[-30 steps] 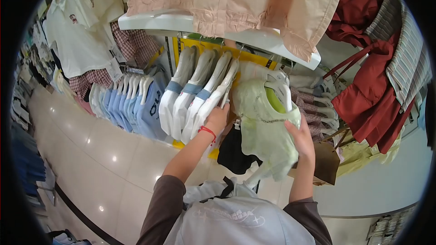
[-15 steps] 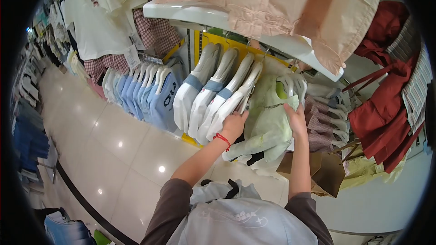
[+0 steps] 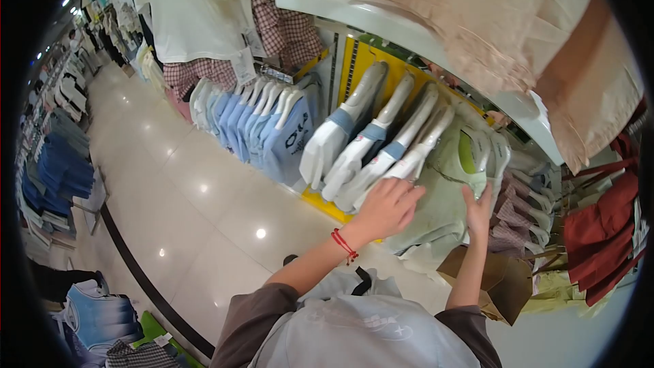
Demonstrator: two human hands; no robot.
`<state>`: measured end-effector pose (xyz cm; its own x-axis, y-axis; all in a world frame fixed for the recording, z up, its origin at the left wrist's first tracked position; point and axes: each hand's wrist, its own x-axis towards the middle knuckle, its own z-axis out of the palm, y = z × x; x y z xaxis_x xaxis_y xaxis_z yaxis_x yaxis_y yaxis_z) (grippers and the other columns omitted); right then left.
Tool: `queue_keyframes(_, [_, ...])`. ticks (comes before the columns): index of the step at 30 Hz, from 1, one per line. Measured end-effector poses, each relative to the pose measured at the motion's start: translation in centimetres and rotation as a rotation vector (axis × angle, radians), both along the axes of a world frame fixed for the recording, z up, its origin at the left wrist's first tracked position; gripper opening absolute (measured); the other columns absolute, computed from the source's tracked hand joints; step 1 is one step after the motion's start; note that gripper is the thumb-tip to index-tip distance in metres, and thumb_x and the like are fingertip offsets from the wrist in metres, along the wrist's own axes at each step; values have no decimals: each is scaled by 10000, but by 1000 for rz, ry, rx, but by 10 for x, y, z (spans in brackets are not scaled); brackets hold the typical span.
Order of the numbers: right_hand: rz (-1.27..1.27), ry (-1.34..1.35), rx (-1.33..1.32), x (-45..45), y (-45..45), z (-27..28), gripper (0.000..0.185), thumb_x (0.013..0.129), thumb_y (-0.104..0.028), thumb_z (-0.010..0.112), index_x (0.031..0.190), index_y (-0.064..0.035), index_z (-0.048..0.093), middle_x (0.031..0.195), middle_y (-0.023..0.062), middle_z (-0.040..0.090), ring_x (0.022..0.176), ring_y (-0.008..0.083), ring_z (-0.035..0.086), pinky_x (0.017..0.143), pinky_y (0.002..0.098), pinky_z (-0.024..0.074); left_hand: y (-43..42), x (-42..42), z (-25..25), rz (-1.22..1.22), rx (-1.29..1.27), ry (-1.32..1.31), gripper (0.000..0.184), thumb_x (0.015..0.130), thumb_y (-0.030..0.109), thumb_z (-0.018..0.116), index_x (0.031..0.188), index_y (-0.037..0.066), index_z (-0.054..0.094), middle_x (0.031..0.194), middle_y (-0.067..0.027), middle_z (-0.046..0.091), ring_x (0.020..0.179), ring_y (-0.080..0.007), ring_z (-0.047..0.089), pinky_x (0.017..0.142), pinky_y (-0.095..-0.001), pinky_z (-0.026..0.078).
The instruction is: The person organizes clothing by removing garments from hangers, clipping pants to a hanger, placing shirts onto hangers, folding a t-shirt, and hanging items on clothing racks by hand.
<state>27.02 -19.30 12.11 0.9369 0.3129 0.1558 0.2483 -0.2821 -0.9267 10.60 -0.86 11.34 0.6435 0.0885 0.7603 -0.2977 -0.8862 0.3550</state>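
Note:
My left hand [image 3: 390, 208], with a red cord bracelet [image 3: 345, 247] at the wrist, hovers by the lower end of the nearest white shirt [image 3: 411, 161]. Its fingers are loosely bent and a little apart, with nothing visible in them. On the right, a pale green shirt [image 3: 436, 194] hangs facing me on a white hanger [image 3: 501, 153]. My right hand [image 3: 479, 212] grips the right edge of that shirt between thumb and fingers. Several white shirts with blue collar bands hang side by side left of the green one.
Light blue shirts [image 3: 272, 123] hang further left. A white shelf [image 3: 381, 20] with peach cloth [image 3: 436, 0] juts out above the rail. Checked garments [image 3: 514, 211], a brown paper bag [image 3: 501, 279] and red clothing [image 3: 603, 232] are at right. Tiled floor [image 3: 170, 184] stretches left.
My left hand has come out from between the white and green shirts and now sits in front of them. The right hand stays at the green shirt. The view has swung left.

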Motion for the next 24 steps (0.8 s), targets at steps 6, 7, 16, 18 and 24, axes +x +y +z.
queue_keyframes(6, [-142, -372, -336, -16, -1, 1, 509, 818, -90, 601, 1245, 46, 360, 1169, 158, 455, 1066, 253, 454, 958, 323, 330, 107, -7, -4, 501, -137, 91, 632, 718, 165, 666, 1250, 10, 362, 1227, -193, 400, 1081, -383, 400, 895, -456, 345])
queue_keyframes(7, [-208, -483, -414, -25, 12, 13, 498, 813, -83, 603, 1236, 43, 373, 1158, 151, 459, 1054, 255, 460, 954, 330, 337, 121, -6, -8, 436, -230, 116, 609, 737, 183, 654, 1246, 10, 367, 1193, -201, 443, 1058, -380, 444, 876, -435, 384])
queue_keyframes(16, [296, -171, -42, -107, 231, 38, 664, 782, -116, 642, 1312, 39, 273, 1300, 195, 379, 1157, 324, 437, 951, 379, 404, 151, 0, -48, -62, -486, 572, 659, 737, 159, 624, 1273, 5, 274, 824, -264, 602, 742, -420, 593, 641, -493, 474])
queue_keyframes(18, [103, -521, -324, -79, 265, -3, 666, 781, -131, 627, 1320, 31, 270, 1309, 246, 371, 1165, 361, 432, 952, 388, 383, 150, -7, -49, -111, -474, 595, 647, 739, 145, 627, 1265, -10, 283, 794, -246, 602, 721, -416, 591, 638, -477, 475])
queue_keyframes(24, [-28, -348, -353, -64, 269, -8, 575, 752, -102, 616, 1244, 59, 367, 1085, 307, 534, 1009, 407, 544, 883, 393, 411, 195, -22, -70, -391, -493, 542, 641, 732, 170, 682, 1234, -32, 338, 949, -204, 565, 877, -326, 574, 763, -384, 468])
